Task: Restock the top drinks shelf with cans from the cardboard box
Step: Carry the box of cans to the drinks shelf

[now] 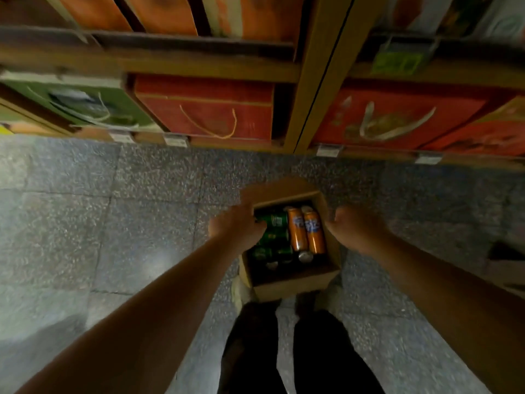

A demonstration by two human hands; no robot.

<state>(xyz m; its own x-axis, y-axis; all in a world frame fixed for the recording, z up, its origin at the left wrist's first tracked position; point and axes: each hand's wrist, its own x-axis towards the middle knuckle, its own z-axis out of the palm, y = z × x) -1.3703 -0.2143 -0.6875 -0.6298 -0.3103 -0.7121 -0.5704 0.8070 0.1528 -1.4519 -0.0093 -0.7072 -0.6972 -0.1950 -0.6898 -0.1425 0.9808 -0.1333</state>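
Note:
An open cardboard box (295,282) sits on the floor just ahead of my feet. Inside lie green cans (274,223) on the left and two orange cans (306,233) on the right, with more can tops below them. My left hand (237,227) grips the box's left wall, fingers curled over the rim beside a green can. My right hand (353,227) holds the box's right wall from outside, fingers hidden behind the rim. The top drinks shelf is out of view.
Wooden shelving (309,81) stands ahead, holding red gift boxes (204,106), a green one (85,106) and orange ones above. Price-tag holders line the lowest shelf edge. Speckled grey floor tiles (113,223) surround the box. A dark object (508,260) lies at right.

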